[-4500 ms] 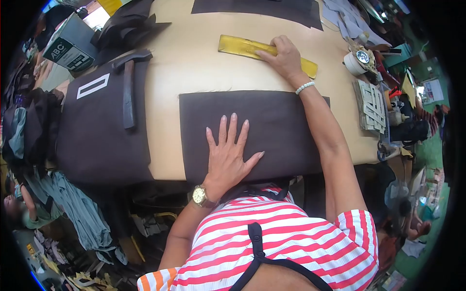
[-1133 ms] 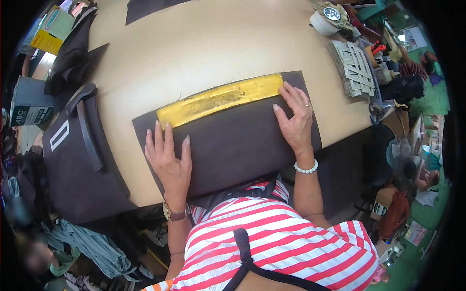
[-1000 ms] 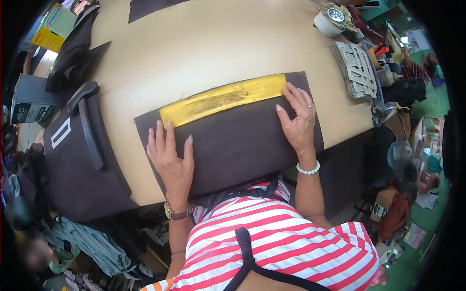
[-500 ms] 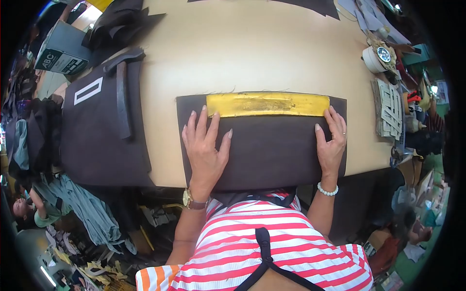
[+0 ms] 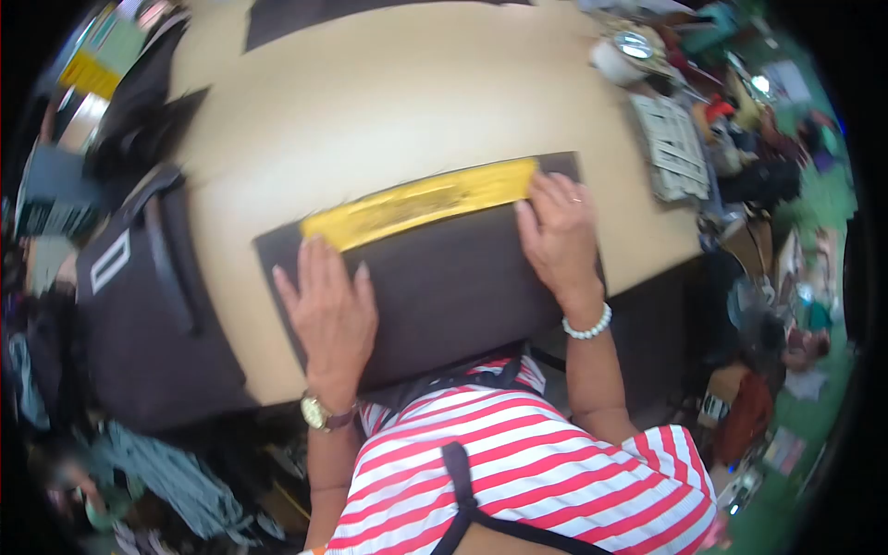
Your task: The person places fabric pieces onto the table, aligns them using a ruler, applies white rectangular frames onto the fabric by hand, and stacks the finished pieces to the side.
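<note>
- At the left, a hammer [image 5: 172,277] is lying on a dark folded fabric piece [image 5: 139,351], just as it was seconds ago.
- The left hand [image 5: 331,314] is resting flat on the dark fabric panel [image 5: 444,282], no longer at its middle; its fingertips are meeting the strip's left end. Its grip is staying open, enclosing nothing.
- Between the hands, the yellow strip [image 5: 421,203] is now lying along the panel's far edge, rather than beyond it on the tabletop [image 5: 416,102]; it is seemingly settling into line there.
- The right hand [image 5: 561,236] is touching the strip's right end, no longer grasping its middle; the grip is loosely open, thumb apart, apparently steadying rather than holding.
</note>
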The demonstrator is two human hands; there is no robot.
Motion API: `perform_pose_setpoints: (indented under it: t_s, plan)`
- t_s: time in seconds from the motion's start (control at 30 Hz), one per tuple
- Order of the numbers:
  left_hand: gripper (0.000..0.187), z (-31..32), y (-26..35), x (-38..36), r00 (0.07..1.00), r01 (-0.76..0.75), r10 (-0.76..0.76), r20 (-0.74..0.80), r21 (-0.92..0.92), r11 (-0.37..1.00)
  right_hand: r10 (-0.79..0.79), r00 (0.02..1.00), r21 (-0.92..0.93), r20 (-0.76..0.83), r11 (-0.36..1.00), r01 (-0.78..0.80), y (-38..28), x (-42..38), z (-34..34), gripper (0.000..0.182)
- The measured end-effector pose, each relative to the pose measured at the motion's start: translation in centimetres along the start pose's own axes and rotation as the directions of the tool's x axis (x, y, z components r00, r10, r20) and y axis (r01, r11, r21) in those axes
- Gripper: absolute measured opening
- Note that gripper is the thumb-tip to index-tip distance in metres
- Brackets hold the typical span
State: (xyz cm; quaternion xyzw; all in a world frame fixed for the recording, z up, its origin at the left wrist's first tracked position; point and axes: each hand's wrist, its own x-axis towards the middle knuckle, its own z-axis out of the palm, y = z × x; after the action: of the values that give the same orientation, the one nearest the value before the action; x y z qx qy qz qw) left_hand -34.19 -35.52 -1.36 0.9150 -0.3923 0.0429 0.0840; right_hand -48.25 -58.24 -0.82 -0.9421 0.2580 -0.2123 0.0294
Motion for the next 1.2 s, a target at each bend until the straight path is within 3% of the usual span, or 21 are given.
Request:
perform_pose_setpoints:
  t_s: [0.07,0.17,0.2,0.3,0.43,0.57,0.67,0.77,0.83,0.9,0.97,1.0,1.03,1.1,1.17,1.2]
  plan:
    - [0.044,-0.2,0.5,0.4,0.999,-0.047,0.046,0.012,0.021,0.999,-0.003,1.000,0.101,-0.009,0.995,0.004,0.3,0.7,-0.6,0.021]
    - [0.043,-1.0,0.9,1.0,0.994,-0.106,0.103,0.036,0.098,0.989,0.133,0.991,0.346,0.015,0.929,-0.130,2.7,2.1,-1.2,0.019]
    - [0.042,-1.1,0.8,1.1,0.994,-0.111,0.108,0.036,0.097,0.989,0.182,0.977,0.367,-0.114,0.921,-0.129,4.2,2.5,-1.0,0.018]
    - [0.040,-1.1,0.8,1.3,0.993,-0.117,0.116,0.015,0.096,0.988,0.279,0.904,0.046,-0.325,0.959,-0.279,10.5,3.0,-1.8,0.018]
    - [0.039,-1.0,1.0,1.3,0.992,-0.119,0.121,-0.021,0.091,0.989,0.307,0.821,-0.275,-0.482,0.836,-0.474,15.1,2.6,-3.1,0.026]
    - [0.038,-1.0,0.9,1.5,0.990,-0.138,0.140,-0.031,0.079,0.987,0.367,0.850,-0.336,-0.379,0.801,-0.496,17.4,2.6,-2.0,0.031]
    - [0.036,-1.1,0.7,1.6,0.985,-0.161,0.165,-0.052,0.071,0.984,0.396,0.838,-0.252,-0.376,0.827,-0.503,17.7,2.7,-2.3,0.025]
    - [0.033,-1.3,0.4,1.8,0.983,-0.179,0.181,-0.036,0.041,0.983,0.444,0.810,-0.336,-0.384,0.750,-0.570,16.7,3.1,-5.2,0.017]
    - [0.031,-1.5,0.2,2.1,0.982,-0.188,0.188,-0.005,0.015,0.982,0.013,0.777,-0.395,-0.630,0.856,-0.335,16.3,3.2,-7.8,0.011]
    - [0.029,-1.8,-0.3,2.5,0.979,-0.201,0.201,0.028,-0.002,0.979,-0.080,0.653,-0.350,-0.753,0.890,-0.294,11.9,3.1,-10.4,0.013]
    - [0.023,-2.2,-0.8,3.0,0.970,-0.240,0.242,0.024,-0.062,0.969,0.057,0.564,-0.019,-0.824,0.992,-0.128,9.2,2.5,-10.6,0.014]
    - [0.021,-2.3,-1.1,3.5,0.965,-0.253,0.259,0.035,-0.114,0.961,0.473,0.548,0.534,-0.690,0.844,-0.055,7.0,2.1,-10.0,0.015]
    - [0.020,-2.4,-1.4,4.0,0.960,-0.267,0.277,0.042,-0.168,0.949,0.562,0.646,0.712,-0.517,0.701,-0.040,5.6,1.6,-9.2,0.015]
    - [0.017,-2.3,-2.5,5.1,0.960,-0.228,0.268,0.076,-0.343,0.911,0.580,0.806,0.941,-0.118,0.324,-0.095,3.5,0.6,-7.6,0.018]
    - [0.016,-2.0,-3.5,6.1,0.957,-0.183,0.267,0.110,-0.484,0.856,0.411,0.871,0.936,0.268,0.101,-0.336,2.1,-0.1,-5.4,0.023]
    - [0.016,-1.9,-4.0,6.5,0.955,-0.160,0.268,0.130,-0.536,0.829,0.370,0.854,0.905,0.365,0.073,-0.418,1.3,-0.2,-4.2,0.024]
